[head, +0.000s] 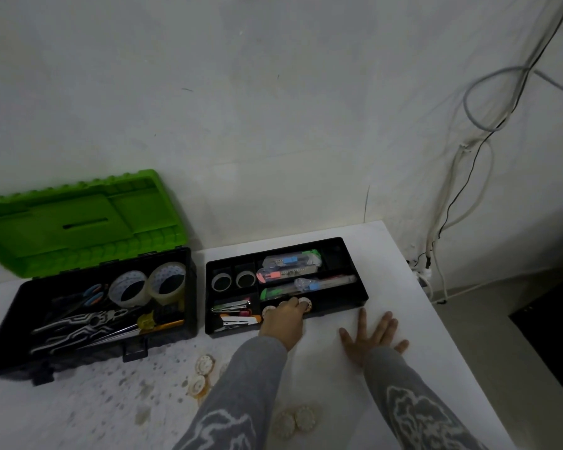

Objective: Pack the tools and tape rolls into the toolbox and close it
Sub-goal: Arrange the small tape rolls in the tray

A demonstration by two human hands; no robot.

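White wall (273,125) backs a white desk (413,306), and the black tray (338,309) sits well in from the desk's right edge, its back near the wall. Just left of the tray, a narrow gap apart, stands the open toolbox (78,362), green lid (78,222) leaning back, with two large tape rolls (127,289), pliers (88,323) and a screwdriver (147,321) inside.

The left grip (285,316) reaches over the tray's near rim into the front compartment, fingers bent down among small white rolls (305,303); whether it pinches one I cannot tell. The right grip (372,339) lies released, fingers spread flat on bare desk just in front of the tray's right corner.

Loose white rolls (204,363) lie on the stained desk in front of the tray. Right of the tray the desk is bare to its edge, where cables (468,190) hang down the wall.
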